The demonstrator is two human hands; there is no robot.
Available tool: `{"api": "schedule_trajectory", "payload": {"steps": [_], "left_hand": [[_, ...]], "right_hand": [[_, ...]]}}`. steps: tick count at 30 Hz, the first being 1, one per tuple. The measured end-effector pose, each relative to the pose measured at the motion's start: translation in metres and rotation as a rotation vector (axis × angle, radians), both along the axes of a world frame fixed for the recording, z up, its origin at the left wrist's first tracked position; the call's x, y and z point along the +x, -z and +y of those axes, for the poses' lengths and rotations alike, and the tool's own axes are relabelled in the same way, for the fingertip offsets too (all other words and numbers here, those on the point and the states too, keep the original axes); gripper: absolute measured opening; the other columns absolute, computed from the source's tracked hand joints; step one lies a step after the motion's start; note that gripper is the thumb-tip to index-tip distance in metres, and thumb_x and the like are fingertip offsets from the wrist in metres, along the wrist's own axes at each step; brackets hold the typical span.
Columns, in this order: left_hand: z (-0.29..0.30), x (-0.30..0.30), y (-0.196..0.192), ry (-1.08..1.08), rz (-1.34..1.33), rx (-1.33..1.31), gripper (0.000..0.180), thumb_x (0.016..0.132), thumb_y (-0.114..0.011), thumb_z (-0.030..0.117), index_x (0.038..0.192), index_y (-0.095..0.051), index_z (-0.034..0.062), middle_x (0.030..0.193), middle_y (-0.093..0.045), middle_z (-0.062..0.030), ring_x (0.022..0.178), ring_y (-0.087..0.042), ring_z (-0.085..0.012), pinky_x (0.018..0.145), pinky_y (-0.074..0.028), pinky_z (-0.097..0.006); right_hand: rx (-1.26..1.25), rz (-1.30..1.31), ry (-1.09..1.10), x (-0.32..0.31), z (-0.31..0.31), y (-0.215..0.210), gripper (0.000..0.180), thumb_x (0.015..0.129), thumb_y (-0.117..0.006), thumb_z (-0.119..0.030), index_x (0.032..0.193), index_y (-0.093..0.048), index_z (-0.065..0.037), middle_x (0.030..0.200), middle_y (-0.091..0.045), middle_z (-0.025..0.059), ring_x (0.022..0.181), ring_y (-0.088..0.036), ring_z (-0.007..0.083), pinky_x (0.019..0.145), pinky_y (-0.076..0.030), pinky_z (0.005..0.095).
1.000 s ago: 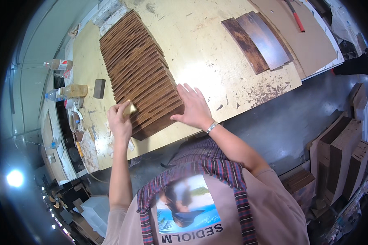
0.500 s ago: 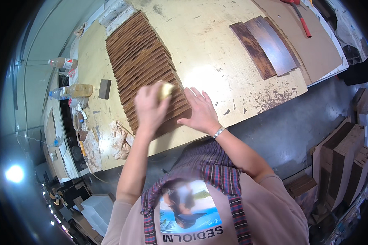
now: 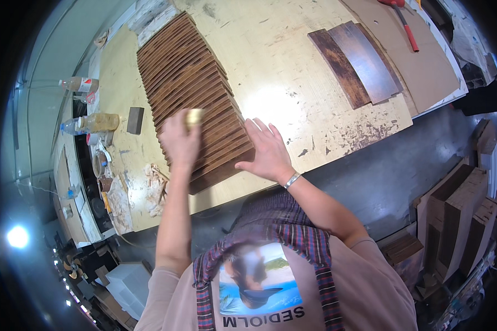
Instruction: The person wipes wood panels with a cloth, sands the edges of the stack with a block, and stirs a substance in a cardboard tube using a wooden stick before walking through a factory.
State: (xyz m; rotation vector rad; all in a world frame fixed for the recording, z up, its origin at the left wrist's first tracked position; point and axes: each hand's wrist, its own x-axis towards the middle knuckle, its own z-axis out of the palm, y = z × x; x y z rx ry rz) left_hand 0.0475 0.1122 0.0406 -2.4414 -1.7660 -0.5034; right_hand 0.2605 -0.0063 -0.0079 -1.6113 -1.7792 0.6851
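The left hand [image 3: 179,137] grips a small pale-yellow pad [image 3: 195,116], probably light and soft, best pinched by its sides, over stiff-looking brown wooden strips [image 3: 185,83] rowed on the pale wooden desk [image 3: 254,55]; the right hand [image 3: 268,151], fingers spread, rests against their side.

Since half a second ago, the left hand [image 3: 178,142] has swept its yellow pad [image 3: 194,117] leftward across the brown strips [image 3: 176,60]. The pad now sits farther from their near end than a second ago.
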Motion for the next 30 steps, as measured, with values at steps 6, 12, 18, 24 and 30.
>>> {"api": "schedule_trajectory", "payload": {"steps": [6, 12, 18, 24, 30], "left_hand": [[-0.027, 0.064, -0.023, 0.279, -0.028, -0.029, 0.040, 0.086, -0.071, 0.030, 0.119, -0.062, 0.0072, 0.101, -0.062, -0.0136, 0.093, -0.060, -0.0284, 0.078, -0.047, -0.041], [-0.008, -0.035, -0.009, -0.338, -0.911, -0.406, 0.032, 0.099, -0.055, 0.030, 0.117, -0.062, 0.0050, 0.098, -0.066, -0.0086, 0.087, -0.061, -0.0184, 0.073, -0.047, -0.033], [-0.034, -0.038, -0.035, -0.266, -1.665, -0.908, 0.033, 0.102, -0.047, 0.034, 0.118, -0.058, 0.0081, 0.101, -0.064, -0.0063, 0.083, -0.057, -0.0146, 0.069, -0.042, -0.027], [-0.059, 0.034, -0.028, -0.192, -0.673, -0.292, 0.035, 0.092, -0.066, 0.026, 0.119, -0.057, 0.0041, 0.109, -0.064, -0.0070, 0.095, -0.062, -0.0171, 0.076, -0.047, -0.030], [-0.078, 0.011, -0.007, -0.023, -0.154, -0.043, 0.031, 0.077, -0.073, 0.015, 0.101, -0.057, 0.0030, 0.094, -0.059, -0.0137, 0.088, -0.058, -0.0333, 0.078, -0.046, -0.044]], "right_hand": [[-0.012, -0.012, 0.021, 0.003, 0.002, 0.004, 0.105, 0.068, -0.081, -0.049, 0.148, -0.035, 0.001, 0.151, -0.041, 0.0168, 0.145, -0.031, 0.0282, 0.120, -0.020, 0.0462], [-0.049, -0.012, -0.010, -0.001, 0.002, -0.002, 0.106, 0.068, -0.081, -0.049, 0.149, -0.033, 0.001, 0.152, -0.041, 0.0157, 0.145, -0.030, 0.0277, 0.120, -0.018, 0.0458], [-0.032, -0.020, -0.002, 0.001, 0.001, -0.002, 0.106, 0.069, -0.081, -0.049, 0.149, -0.033, 0.001, 0.152, -0.040, 0.0154, 0.146, -0.029, 0.0272, 0.121, -0.017, 0.0451], [-0.024, -0.026, -0.001, 0.000, 0.001, 0.002, 0.107, 0.068, -0.081, -0.050, 0.150, -0.033, -0.001, 0.152, -0.041, 0.0154, 0.146, -0.029, 0.0278, 0.121, -0.016, 0.0453], [-0.021, -0.022, 0.001, 0.001, 0.001, 0.002, 0.108, 0.067, -0.084, -0.048, 0.150, -0.033, -0.002, 0.151, -0.041, 0.0167, 0.146, -0.029, 0.0294, 0.121, -0.017, 0.0462]]}}
